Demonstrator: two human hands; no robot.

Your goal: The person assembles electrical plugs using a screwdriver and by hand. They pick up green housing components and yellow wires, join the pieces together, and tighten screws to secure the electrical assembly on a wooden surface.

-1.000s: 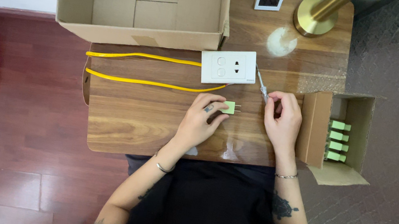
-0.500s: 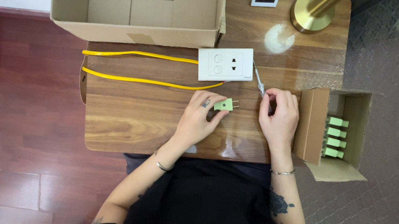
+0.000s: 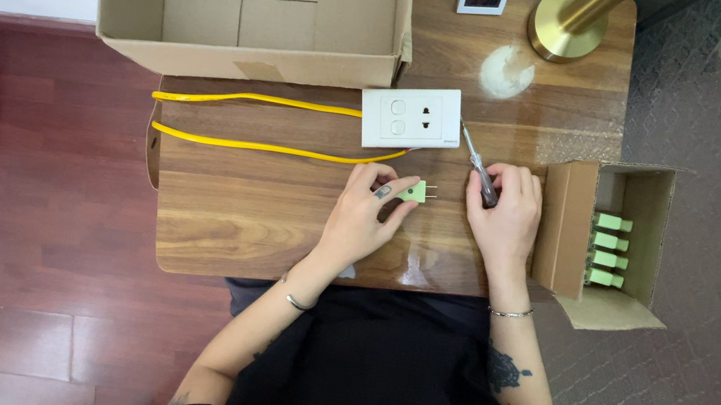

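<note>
Black top, thin bracelet on each wrist, dark tattoo on the right forearm.

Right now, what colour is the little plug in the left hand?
Pale green: the plug pinched by the left hand, seen in the head view.

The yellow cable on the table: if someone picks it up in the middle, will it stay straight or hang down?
The yellow cable would probably sag: it is thin and long, and already lies in loose curves across the wooden table. It looks light for its length. One end meets the white socket plate, so lifting it might drag that plate along.
</note>
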